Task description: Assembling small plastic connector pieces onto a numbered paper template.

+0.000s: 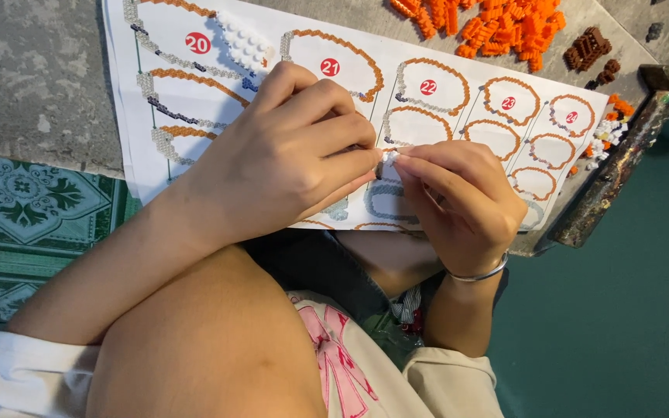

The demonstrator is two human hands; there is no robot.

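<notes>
A grey stone tabletop (32, 77) fills the upper part of the view, from nine o'clock round to two o'clock, and on it lies a large white instruction sheet (458, 70) printed with orange and grey loop-shaped building steps, each marked by a red numbered dot. Below the table, at eight o'clock, a green patterned floor tile (25, 201) shows, and plain teal floor (629, 310) spreads from three to five o'clock. The person's knees and a pale top with a pink bow print (334, 356) take up the six o'clock area. At one o'clock, past the sheet's far edge, sits a heap of orange bricks (497, 23), with a few brown bricks (588, 48) just to its right and a small scatter of white and orange bricks (605, 135) near two o'clock by the table's worn metal edge (621, 162). At the centre, over the sheet's near edge, the left hand (280, 162) and the right hand (458, 201), which wears a thin silver bangle (480, 273), meet fingertip to fingertip. Both are closed in a pinch on a small white brick piece (389, 157), which sits between thumbs and forefingers and is mostly hidden by them. At eleven o'clock a white studded piece (245, 42) lies on the sheet.
</notes>
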